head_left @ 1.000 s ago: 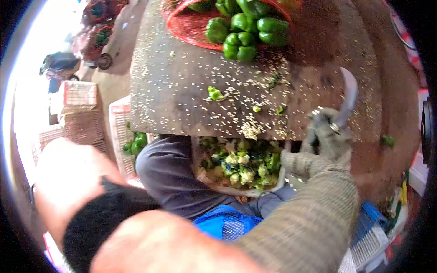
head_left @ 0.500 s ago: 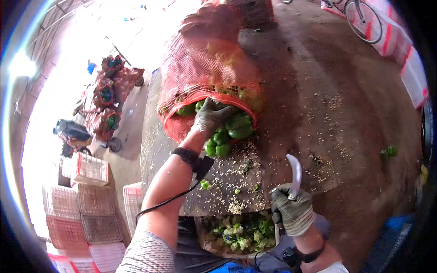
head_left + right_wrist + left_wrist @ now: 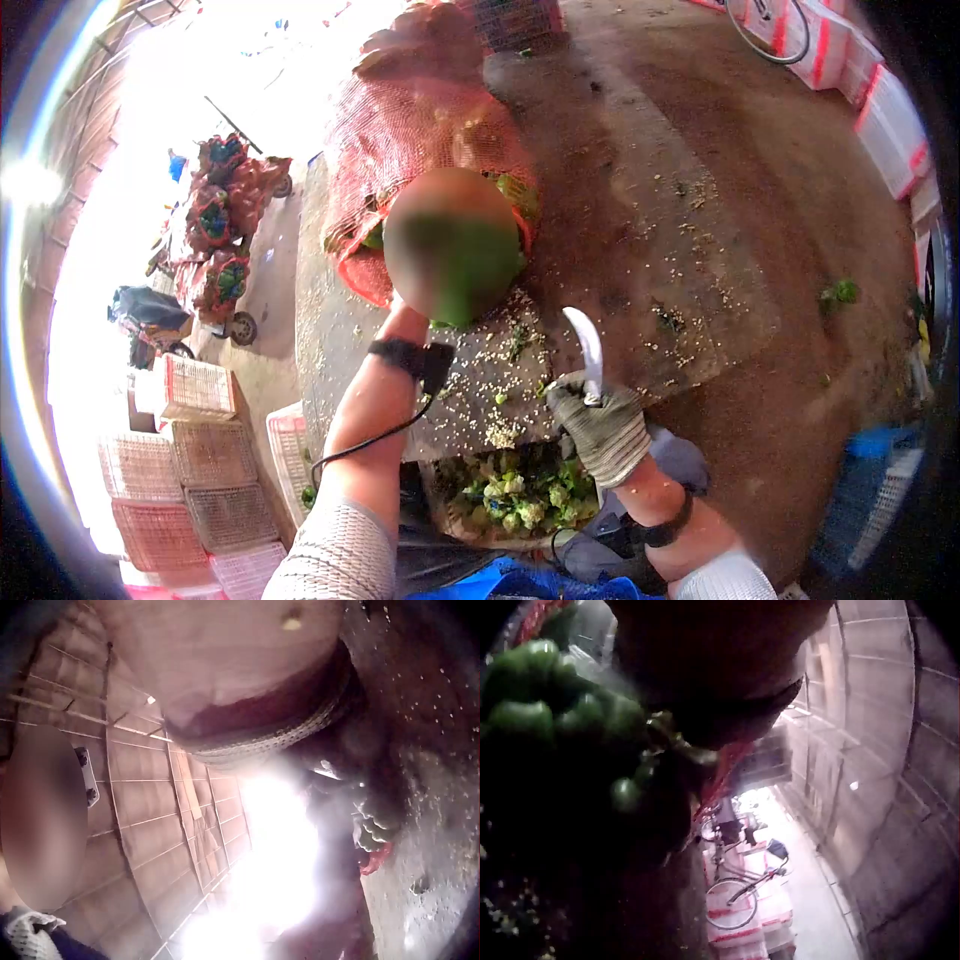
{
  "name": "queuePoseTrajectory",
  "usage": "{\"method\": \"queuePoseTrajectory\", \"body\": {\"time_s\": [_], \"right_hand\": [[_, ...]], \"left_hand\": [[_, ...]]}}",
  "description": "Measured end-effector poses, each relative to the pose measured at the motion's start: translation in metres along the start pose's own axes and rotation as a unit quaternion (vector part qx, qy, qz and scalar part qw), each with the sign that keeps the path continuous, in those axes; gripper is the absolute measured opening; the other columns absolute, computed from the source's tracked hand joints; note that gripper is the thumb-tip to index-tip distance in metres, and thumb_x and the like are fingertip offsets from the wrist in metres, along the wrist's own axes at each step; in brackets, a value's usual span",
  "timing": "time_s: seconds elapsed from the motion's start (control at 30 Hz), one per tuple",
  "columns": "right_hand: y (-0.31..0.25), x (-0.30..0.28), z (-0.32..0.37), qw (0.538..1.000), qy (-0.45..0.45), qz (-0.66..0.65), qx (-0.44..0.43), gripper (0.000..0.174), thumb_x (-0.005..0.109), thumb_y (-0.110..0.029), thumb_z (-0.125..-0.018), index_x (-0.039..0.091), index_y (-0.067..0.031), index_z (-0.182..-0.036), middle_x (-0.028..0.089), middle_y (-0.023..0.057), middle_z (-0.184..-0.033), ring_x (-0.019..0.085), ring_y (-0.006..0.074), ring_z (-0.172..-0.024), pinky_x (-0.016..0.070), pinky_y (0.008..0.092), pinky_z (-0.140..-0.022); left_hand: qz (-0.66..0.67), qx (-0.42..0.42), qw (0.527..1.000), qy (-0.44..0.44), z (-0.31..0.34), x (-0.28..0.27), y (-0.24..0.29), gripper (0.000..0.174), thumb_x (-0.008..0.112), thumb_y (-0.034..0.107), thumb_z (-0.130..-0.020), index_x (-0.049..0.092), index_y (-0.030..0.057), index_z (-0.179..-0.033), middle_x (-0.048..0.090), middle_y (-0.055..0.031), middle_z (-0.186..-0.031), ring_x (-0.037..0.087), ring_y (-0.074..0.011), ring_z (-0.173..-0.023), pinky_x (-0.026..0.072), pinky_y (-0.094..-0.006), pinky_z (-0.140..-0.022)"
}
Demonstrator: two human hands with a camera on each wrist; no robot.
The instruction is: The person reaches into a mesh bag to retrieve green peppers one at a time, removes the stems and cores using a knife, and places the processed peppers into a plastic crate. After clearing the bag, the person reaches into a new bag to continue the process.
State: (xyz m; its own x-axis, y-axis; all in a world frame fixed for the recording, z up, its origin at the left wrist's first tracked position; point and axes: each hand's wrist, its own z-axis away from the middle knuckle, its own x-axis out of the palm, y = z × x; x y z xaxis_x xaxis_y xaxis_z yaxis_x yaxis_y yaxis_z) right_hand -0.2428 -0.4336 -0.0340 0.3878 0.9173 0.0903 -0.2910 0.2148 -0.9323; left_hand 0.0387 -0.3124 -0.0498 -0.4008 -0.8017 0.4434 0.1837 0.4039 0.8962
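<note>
Here, the right hand (image 3: 603,428) grips a knife (image 3: 589,347), its long blade pointing away, tip left. The left hand (image 3: 420,262) is blurred, can't tell

Compared with a second ago, the left arm (image 3: 370,435) is no longer low and well short of the red mesh sack (image 3: 415,130) but reaches up to the sack's mouth, where the left hand (image 3: 412,265) is now blurred over. More of the sack shows beyond its mouth than then. The right hand (image 3: 600,430) and its curved knife (image 3: 588,350) are nearer the sack than half a second ago. The green scrap before the sack no longer shows; the wrist strap (image 3: 392,353) sits over that spot.
</note>
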Motion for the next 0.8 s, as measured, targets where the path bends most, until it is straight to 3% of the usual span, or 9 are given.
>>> {"method": "queuePoseTrajectory", "body": {"time_s": [0.1,0.23,0.37,0.4,0.43,0.5,0.6,0.73,0.8], "right_hand": [[-0.026,-0.003,0.006,0.997,-0.002,-0.049,0.065,0.027,0.070,-0.027,-0.088,0.066,-0.0017,-0.099,0.064,0.0065,-0.069,0.058,0.0147,-0.053,0.0480,0.0327,-0.053],[-0.019,0.011,0.005,0.995,-0.036,0.032,0.082,0.018,0.068,-0.019,-0.089,0.067,-0.0032,-0.097,0.061,0.0014,-0.062,0.052,0.0077,-0.041,0.0391,0.0231,-0.037],[-0.001,0.049,0.008,0.961,-0.060,0.217,-0.162,0.023,0.070,-0.017,-0.085,0.068,-0.0009,-0.101,0.070,0.0068,-0.078,0.066,0.0156,-0.075,0.0525,0.0311,-0.067],[-0.003,0.059,0.009,0.939,-0.063,0.209,-0.267,0.021,0.070,-0.017,-0.084,0.069,-0.0012,-0.099,0.069,0.0088,-0.077,0.065,0.0156,-0.072,0.0510,0.0313,-0.067],[0.009,0.069,0.008,0.977,-0.095,0.115,-0.153,0.020,0.068,-0.016,-0.084,0.069,-0.0014,-0.098,0.069,0.0108,-0.076,0.063,0.0153,-0.070,0.0497,0.0323,-0.066],[0.011,0.070,0.009,0.980,-0.084,0.147,-0.104,0.017,0.067,-0.013,-0.083,0.069,-0.0013,-0.096,0.069,0.0092,-0.074,0.062,0.0150,-0.067,0.0488,0.0338,-0.063],[-0.002,0.074,0.012,0.965,-0.083,0.245,-0.034,0.019,0.068,-0.009,-0.082,0.068,-0.0007,-0.099,0.070,0.0085,-0.078,0.063,0.0144,-0.072,0.0509,0.0330,-0.068],[0.032,0.099,0.008,0.974,-0.111,0.138,-0.144,0.027,0.060,-0.014,-0.084,0.065,-0.0039,-0.110,0.070,0.0151,-0.089,0.065,0.0277,-0.072,0.0523,0.0393,-0.068],[0.055,0.114,-0.005,0.939,-0.105,0.175,-0.275,0.030,0.055,-0.016,-0.089,0.062,-0.0063,-0.117,0.070,0.0131,-0.098,0.066,0.0281,-0.083,0.0526,0.0401,-0.076]], "left_hand": [[-0.201,0.061,0.975,0.077,0.050,-0.054,0.024,0.044,0.074,0.008,-0.083,0.050,0.0088,-0.120,0.063,-0.0063,-0.110,0.062,-0.0199,-0.096,0.0559,-0.0363,-0.081],[-0.049,-0.079,0.996,0.010,0.168,-0.032,0.061,0.059,0.075,0.014,-0.082,0.043,0.0068,-0.131,0.059,-0.0103,-0.121,0.062,-0.0229,-0.106,0.0582,-0.0367,-0.078],[0.071,-0.202,0.968,0.132,0.205,-0.014,0.036,0.061,0.079,0.021,-0.077,0.046,0.0109,-0.128,0.058,-0.0100,-0.119,0.059,-0.0197,-0.107,0.0525,-0.0368,-0.093],[0.013,-0.151,0.985,0.088,0.210,-0.013,0.028,0.060,0.079,0.022,-0.076,0.047,0.0105,-0.125,0.057,-0.0092,-0.117,0.058,-0.0197,-0.107,0.0511,-0.0362,-0.094],[-0.047,-0.097,0.993,0.039,0.211,-0.013,0.022,0.059,0.079,0.023,-0.075,0.047,0.0100,-0.123,0.057,-0.0083,-0.115,0.057,-0.0197,-0.108,0.0497,-0.0355,-0.096],[-0.203,-0.014,0.978,0.053,0.203,0.000,0.030,0.071,0.083,0.001,-0.067,0.044,0.0067,-0.126,0.055,-0.0085,-0.117,0.055,-0.0179,-0.107,0.0491,-0.0320,-0.093],[-0.322,0.082,0.943,0.028,0.202,-0.008,0.031,0.073,0.086,0.003,-0.067,0.044,0.0054,-0.126,0.056,-0.0098,-0.117,0.056,-0.0173,-0.107,0.0495,-0.0333,-0.093],[-0.370,0.101,0.923,0.020,0.206,-0.010,0.040,0.073,0.087,0.008,-0.067,0.044,0.0048,-0.126,0.056,-0.0121,-0.116,0.057,-0.0201,-0.107,0.0491,-0.0347,-0.093],[-0.494,0.196,0.846,0.027,0.205,-0.024,0.037,0.073,0.089,0.014,-0.065,0.046,0.0049,-0.122,0.056,-0.0145,-0.115,0.057,-0.0270,-0.107,0.0467,-0.0388,-0.095]]}}
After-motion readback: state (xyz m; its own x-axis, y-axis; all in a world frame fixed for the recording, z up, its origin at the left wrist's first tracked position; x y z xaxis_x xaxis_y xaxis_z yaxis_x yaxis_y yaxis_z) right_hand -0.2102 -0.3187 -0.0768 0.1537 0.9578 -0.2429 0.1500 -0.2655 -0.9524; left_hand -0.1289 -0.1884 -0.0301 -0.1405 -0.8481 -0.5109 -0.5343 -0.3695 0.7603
